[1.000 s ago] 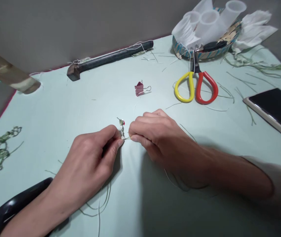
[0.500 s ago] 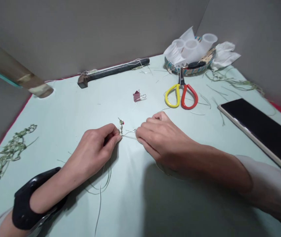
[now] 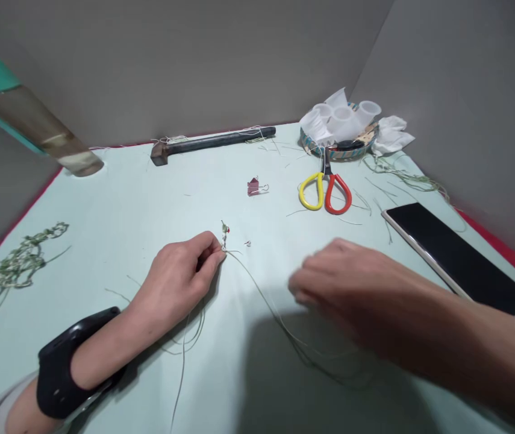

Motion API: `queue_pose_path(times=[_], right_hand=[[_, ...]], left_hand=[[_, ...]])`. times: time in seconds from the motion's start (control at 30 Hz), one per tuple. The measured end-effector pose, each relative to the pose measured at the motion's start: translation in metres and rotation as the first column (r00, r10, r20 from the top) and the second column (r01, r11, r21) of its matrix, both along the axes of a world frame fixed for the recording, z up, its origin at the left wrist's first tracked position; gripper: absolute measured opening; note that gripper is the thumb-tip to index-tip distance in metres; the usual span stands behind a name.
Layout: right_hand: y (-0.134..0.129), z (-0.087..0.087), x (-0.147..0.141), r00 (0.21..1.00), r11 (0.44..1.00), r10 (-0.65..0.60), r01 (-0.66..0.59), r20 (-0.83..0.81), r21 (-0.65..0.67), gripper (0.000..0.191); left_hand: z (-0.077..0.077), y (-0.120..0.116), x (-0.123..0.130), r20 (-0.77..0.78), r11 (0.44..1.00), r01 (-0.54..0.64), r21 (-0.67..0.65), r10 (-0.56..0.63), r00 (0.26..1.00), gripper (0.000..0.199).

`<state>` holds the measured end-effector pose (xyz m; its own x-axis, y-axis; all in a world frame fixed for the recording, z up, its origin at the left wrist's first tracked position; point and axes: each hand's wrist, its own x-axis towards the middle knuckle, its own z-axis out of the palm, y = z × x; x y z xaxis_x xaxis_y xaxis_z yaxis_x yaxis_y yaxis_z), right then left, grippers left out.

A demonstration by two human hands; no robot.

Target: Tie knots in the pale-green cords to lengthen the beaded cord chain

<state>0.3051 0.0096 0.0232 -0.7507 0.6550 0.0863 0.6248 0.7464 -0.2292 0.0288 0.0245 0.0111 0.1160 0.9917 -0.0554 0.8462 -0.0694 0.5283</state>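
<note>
My left hand [image 3: 182, 271] is closed in a pinch on a small knotted cord piece [image 3: 224, 241] that stands up at the fingertips with a green and red tip. From that pinch, thin pale green cords [image 3: 279, 316] run down and right across the table, passing below my right hand. My right hand [image 3: 329, 277] is smeared by motion, its fingers curled, apart from the knotted piece; whether it holds a strand does not show. More loose cord [image 3: 200, 331] trails under my left wrist. A tiny ring-like bit [image 3: 247, 243] lies right of the knotted piece.
Beyond the hands lie a binder clip [image 3: 253, 187], yellow-and-red-handled scissors [image 3: 324, 191] and a hammer [image 3: 214, 142]. A basket of white plastic cups [image 3: 343, 152] stands at the back right. A phone [image 3: 458, 256] is at right, a bottle [image 3: 43, 120] at left, a knotted cord bundle [image 3: 17, 268] near the left edge.
My right hand has left the cords beside the knotted piece and moved right and slightly down. The cords it drew taut now curve loosely down the table. My left hand keeps its pinch.
</note>
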Motion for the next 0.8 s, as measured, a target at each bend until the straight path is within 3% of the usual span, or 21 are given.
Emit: queue_pose_path(times=[0.03, 0.1, 0.2, 0.4, 0.53, 0.8], right_hand=[[0.015, 0.001, -0.008, 1.0, 0.999, 0.0, 0.0, -0.007, -0.038, 0.023], [0.042, 0.003, -0.028, 0.995, 0.97, -0.072, 0.055, -0.064, -0.235, 0.02], [0.066, 0.0, -0.059, 0.988, 0.959, -0.118, 0.089, -0.095, -0.27, 0.023], [0.071, -0.013, -0.091, 0.977, 0.932, -0.147, 0.086, -0.151, -0.351, 0.017], [0.079, -0.017, -0.095, 0.95, 0.928, -0.241, 0.164, -0.201, -0.335, 0.032], [0.092, -0.025, -0.097, 0.95, 0.93, -0.19, 0.094, -0.247, -0.354, 0.02]], left_hand=[[-0.001, -0.001, 0.0, 0.008, 1.0, -0.003, 0.002, 0.003, 1.0, 0.026], [-0.003, -0.002, -0.001, 0.027, 1.0, -0.007, 0.005, 0.007, 1.0, 0.028], [-0.008, -0.003, -0.003, 0.059, 1.0, -0.02, 0.014, 0.019, 0.998, 0.029], [-0.008, -0.005, -0.003, 0.111, 1.0, -0.023, -0.01, 0.024, 0.994, 0.033], [-0.006, -0.005, -0.002, 0.127, 0.999, -0.016, -0.028, 0.019, 0.992, 0.03], [-0.006, -0.006, -0.003, 0.153, 0.998, -0.032, -0.061, 0.041, 0.987, 0.03]])
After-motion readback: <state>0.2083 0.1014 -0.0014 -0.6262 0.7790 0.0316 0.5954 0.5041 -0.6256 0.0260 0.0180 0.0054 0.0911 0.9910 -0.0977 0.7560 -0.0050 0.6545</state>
